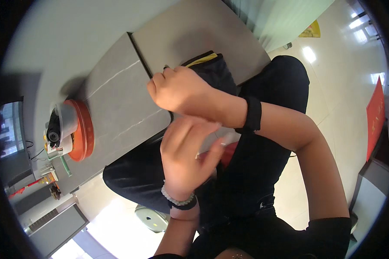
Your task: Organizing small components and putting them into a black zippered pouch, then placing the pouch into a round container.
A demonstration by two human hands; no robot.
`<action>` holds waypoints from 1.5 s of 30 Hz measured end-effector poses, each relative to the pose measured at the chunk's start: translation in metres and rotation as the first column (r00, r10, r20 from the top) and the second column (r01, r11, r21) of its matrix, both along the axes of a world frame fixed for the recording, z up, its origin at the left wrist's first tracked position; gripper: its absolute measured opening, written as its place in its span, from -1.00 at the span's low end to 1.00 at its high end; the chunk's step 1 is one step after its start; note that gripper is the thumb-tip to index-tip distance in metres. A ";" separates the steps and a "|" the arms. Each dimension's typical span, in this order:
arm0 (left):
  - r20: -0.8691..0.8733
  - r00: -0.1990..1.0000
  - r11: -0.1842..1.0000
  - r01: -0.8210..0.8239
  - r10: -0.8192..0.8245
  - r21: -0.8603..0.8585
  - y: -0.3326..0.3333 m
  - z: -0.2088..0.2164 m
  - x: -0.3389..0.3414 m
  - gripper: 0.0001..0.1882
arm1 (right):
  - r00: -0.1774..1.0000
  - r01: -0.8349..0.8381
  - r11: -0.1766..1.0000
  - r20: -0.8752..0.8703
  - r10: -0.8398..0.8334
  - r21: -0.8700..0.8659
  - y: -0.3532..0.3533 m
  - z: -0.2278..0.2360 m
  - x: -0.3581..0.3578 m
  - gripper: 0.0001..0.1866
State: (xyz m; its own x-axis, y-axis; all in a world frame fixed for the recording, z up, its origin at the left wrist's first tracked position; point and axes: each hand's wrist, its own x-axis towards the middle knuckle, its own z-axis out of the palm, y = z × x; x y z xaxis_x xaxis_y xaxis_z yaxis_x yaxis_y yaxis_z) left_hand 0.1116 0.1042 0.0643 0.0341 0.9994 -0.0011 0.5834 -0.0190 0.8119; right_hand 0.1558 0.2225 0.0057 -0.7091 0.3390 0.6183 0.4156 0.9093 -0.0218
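Observation:
My right hand (pixel 177 88) is raised over the table edge, its fingers curled into the palm. A small dark spot shows by its knuckles, and whatever the fingers may hold is hidden. A wide black wristband (pixel 251 115) circles that wrist. Just below the right forearm is my left hand (pixel 183 151), smeared by motion, thumb apart from the fingers and nothing visible in it. It wears a pale beaded bracelet (pixel 176 199) and a black band (pixel 189 203). Behind the right hand lies a black fabric pouch (pixel 220 73) with a yellow lining, partly covered by the hand and wrist.
Dark grey marbled tabletop (pixel 116 95) meets a plain brown-grey panel (pixel 203 26) along a seam. At the left stand a round orange-red tin (pixel 86 131) and a clear container (pixel 67 118). A stool (pixel 152 218) is on the floor. Something red lies between my legs.

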 end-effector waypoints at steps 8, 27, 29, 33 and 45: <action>-0.523 0.838 0.933 0.297 -0.153 0.202 0.021 -0.015 0.030 -0.37 | 0.998 -0.013 0.999 0.053 0.015 -0.041 -0.007 -0.002 -0.001 -0.81; -0.257 0.965 0.773 0.116 0.062 0.623 0.063 0.004 -0.016 -0.64 | 0.894 -0.420 0.802 -0.345 0.286 -0.425 0.000 -0.029 0.002 -0.88; -0.128 0.969 0.686 -0.054 0.212 0.726 0.064 0.018 -0.044 -0.74 | 0.897 -0.438 0.692 -0.235 0.374 -0.574 -0.009 -0.010 0.001 -0.89; 0.477 0.845 0.618 -0.513 0.241 0.596 0.071 0.037 -0.077 -0.75 | 0.744 -0.367 0.207 -0.152 0.651 -0.907 -0.027 0.022 0.013 -0.78; 0.452 0.797 0.584 -0.603 0.401 0.544 0.091 -0.002 -0.093 -0.82 | 0.756 -0.272 -0.030 -0.233 0.612 -0.962 -0.031 0.020 0.012 -0.64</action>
State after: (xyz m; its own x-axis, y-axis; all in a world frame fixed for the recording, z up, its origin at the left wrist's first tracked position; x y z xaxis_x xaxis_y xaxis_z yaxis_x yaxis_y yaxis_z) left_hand 0.0187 0.1953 0.0627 -0.5751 0.5976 0.5586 0.4393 -0.3505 0.8272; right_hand 0.1676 0.1915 0.0260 -0.9964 0.0446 -0.0717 0.0795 0.2095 -0.9746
